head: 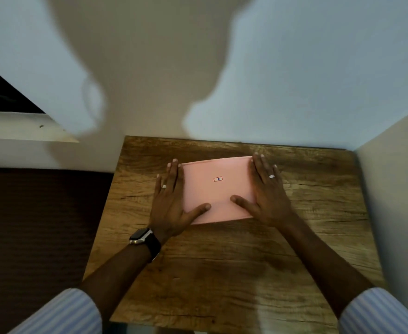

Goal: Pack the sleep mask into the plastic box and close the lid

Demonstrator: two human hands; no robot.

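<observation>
Wooden worktop set against a wall, pink plastic box lying mid-worktop with its lid on. Left hand and right hand lie flat and spread along its short sides, thumbs on the lid, gripping nothing. Sleep mask unseen, probably inside. Task looks nearly done; only pressing the lid fully shut may remain.

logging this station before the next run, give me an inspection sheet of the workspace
surface: wooden table, bare around the box
job's things: pink box with lid on top; sleep mask not visible
clutter: nothing seen
grippers: left hand and right hand flat, pressing the lid's side edges, thumbs on top
cables: nothing seen
surroundings: pale wall behind and to the right; wristwatch on left wrist
</observation>
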